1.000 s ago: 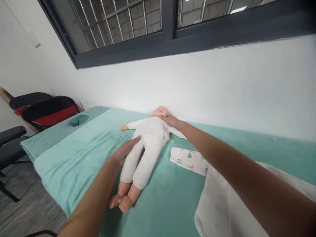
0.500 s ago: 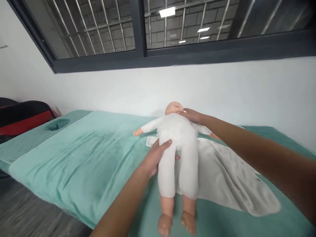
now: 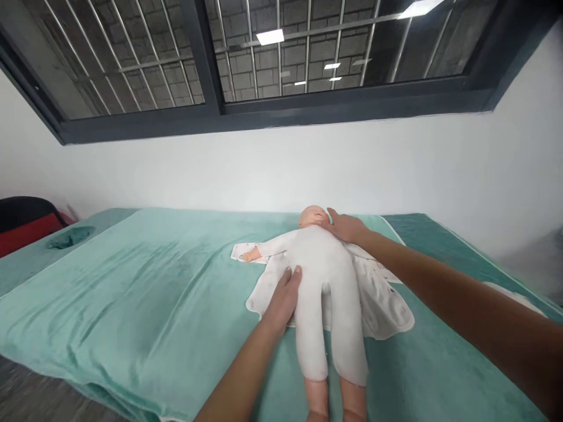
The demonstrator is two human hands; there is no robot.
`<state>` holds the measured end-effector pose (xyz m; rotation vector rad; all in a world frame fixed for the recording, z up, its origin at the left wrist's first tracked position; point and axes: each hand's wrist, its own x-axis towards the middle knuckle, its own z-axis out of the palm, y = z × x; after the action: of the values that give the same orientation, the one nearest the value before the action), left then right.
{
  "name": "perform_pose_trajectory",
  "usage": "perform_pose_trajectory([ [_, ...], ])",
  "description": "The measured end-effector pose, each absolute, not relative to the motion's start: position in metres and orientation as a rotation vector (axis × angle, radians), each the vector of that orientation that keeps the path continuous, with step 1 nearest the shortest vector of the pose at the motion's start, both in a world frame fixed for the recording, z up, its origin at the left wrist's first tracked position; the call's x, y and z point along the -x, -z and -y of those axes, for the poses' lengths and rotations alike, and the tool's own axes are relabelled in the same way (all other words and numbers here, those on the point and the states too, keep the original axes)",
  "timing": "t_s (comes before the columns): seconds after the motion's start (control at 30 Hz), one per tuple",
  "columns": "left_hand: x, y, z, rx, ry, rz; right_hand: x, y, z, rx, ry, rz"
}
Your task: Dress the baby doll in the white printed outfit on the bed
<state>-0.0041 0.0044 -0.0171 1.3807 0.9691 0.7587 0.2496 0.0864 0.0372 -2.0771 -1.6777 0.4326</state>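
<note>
A baby doll (image 3: 328,293) in a white bodysuit lies face up on the teal bed (image 3: 132,305), head toward the wall. It rests on a spread-out white printed garment (image 3: 382,299). My left hand (image 3: 284,299) lies against the doll's hip and upper thigh, its fingers straight and together. My right hand (image 3: 345,227) lies at the doll's neck and shoulder, beside the head, fingers stretched over it.
A white wall and a barred dark-framed window (image 3: 264,64) stand behind the bed. A black and red chair (image 3: 26,225) sits at the far left. A small teal cloth (image 3: 70,237) lies on the bed's left part. More white fabric (image 3: 514,296) shows at the right edge.
The doll has moved from the bare teal cover onto the white garment, both hands staying on it. The view has swung right, with the chairs almost out of view.
</note>
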Motion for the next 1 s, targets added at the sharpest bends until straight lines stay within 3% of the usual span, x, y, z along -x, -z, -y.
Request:
perform_pose_trajectory([
  [0.17, -0.005, 0.034, -0.026, -1.608, -0.930, -1.231, -0.192, -0.053, -0.084, 1.892, 0.071, 2.113],
  [0.4, -0.019, 0.055, -0.025, -1.990, -0.994, -1.452, -0.109, -0.023, -0.112, 1.799, -0.092, 2.580],
  [0.7, -0.020, 0.047, -0.048, -2.590, -0.762, -1.671, -0.143, -0.041, -0.111, 1.746, -0.106, 2.482],
  [0.87, -0.003, 0.049, -0.085, -1.808, -1.166, -1.688, -0.161, -0.052, -0.097, 1.671, -0.176, 2.428],
  [1.0, 0.020, 0.050, -0.109, -1.466, -1.235, -1.499, -0.162, -0.054, -0.090, 1.631, -0.155, 2.508],
])
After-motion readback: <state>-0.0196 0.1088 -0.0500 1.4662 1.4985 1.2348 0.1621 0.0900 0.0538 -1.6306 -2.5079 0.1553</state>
